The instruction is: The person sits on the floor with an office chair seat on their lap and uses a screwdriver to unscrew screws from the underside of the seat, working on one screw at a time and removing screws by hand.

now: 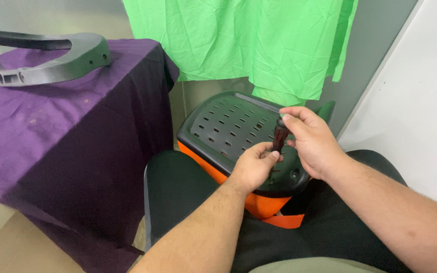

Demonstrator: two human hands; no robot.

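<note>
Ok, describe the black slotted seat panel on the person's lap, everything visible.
The seat panel is a black, hard-looking plastic shell with rows of short slots and rounded corners. Orange fabric shows beneath its near edge. It lies tilted across the lap. The left hand rests on its near edge; the right hand holds a dark-handled tool upright over it.

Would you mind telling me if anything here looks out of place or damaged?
Nothing looks damaged. The black slotted plastic chair seat lies upside down, orange padding downward. A detached grey plastic armrest sits on the purple-draped table, which bears faint pale stains.
</note>
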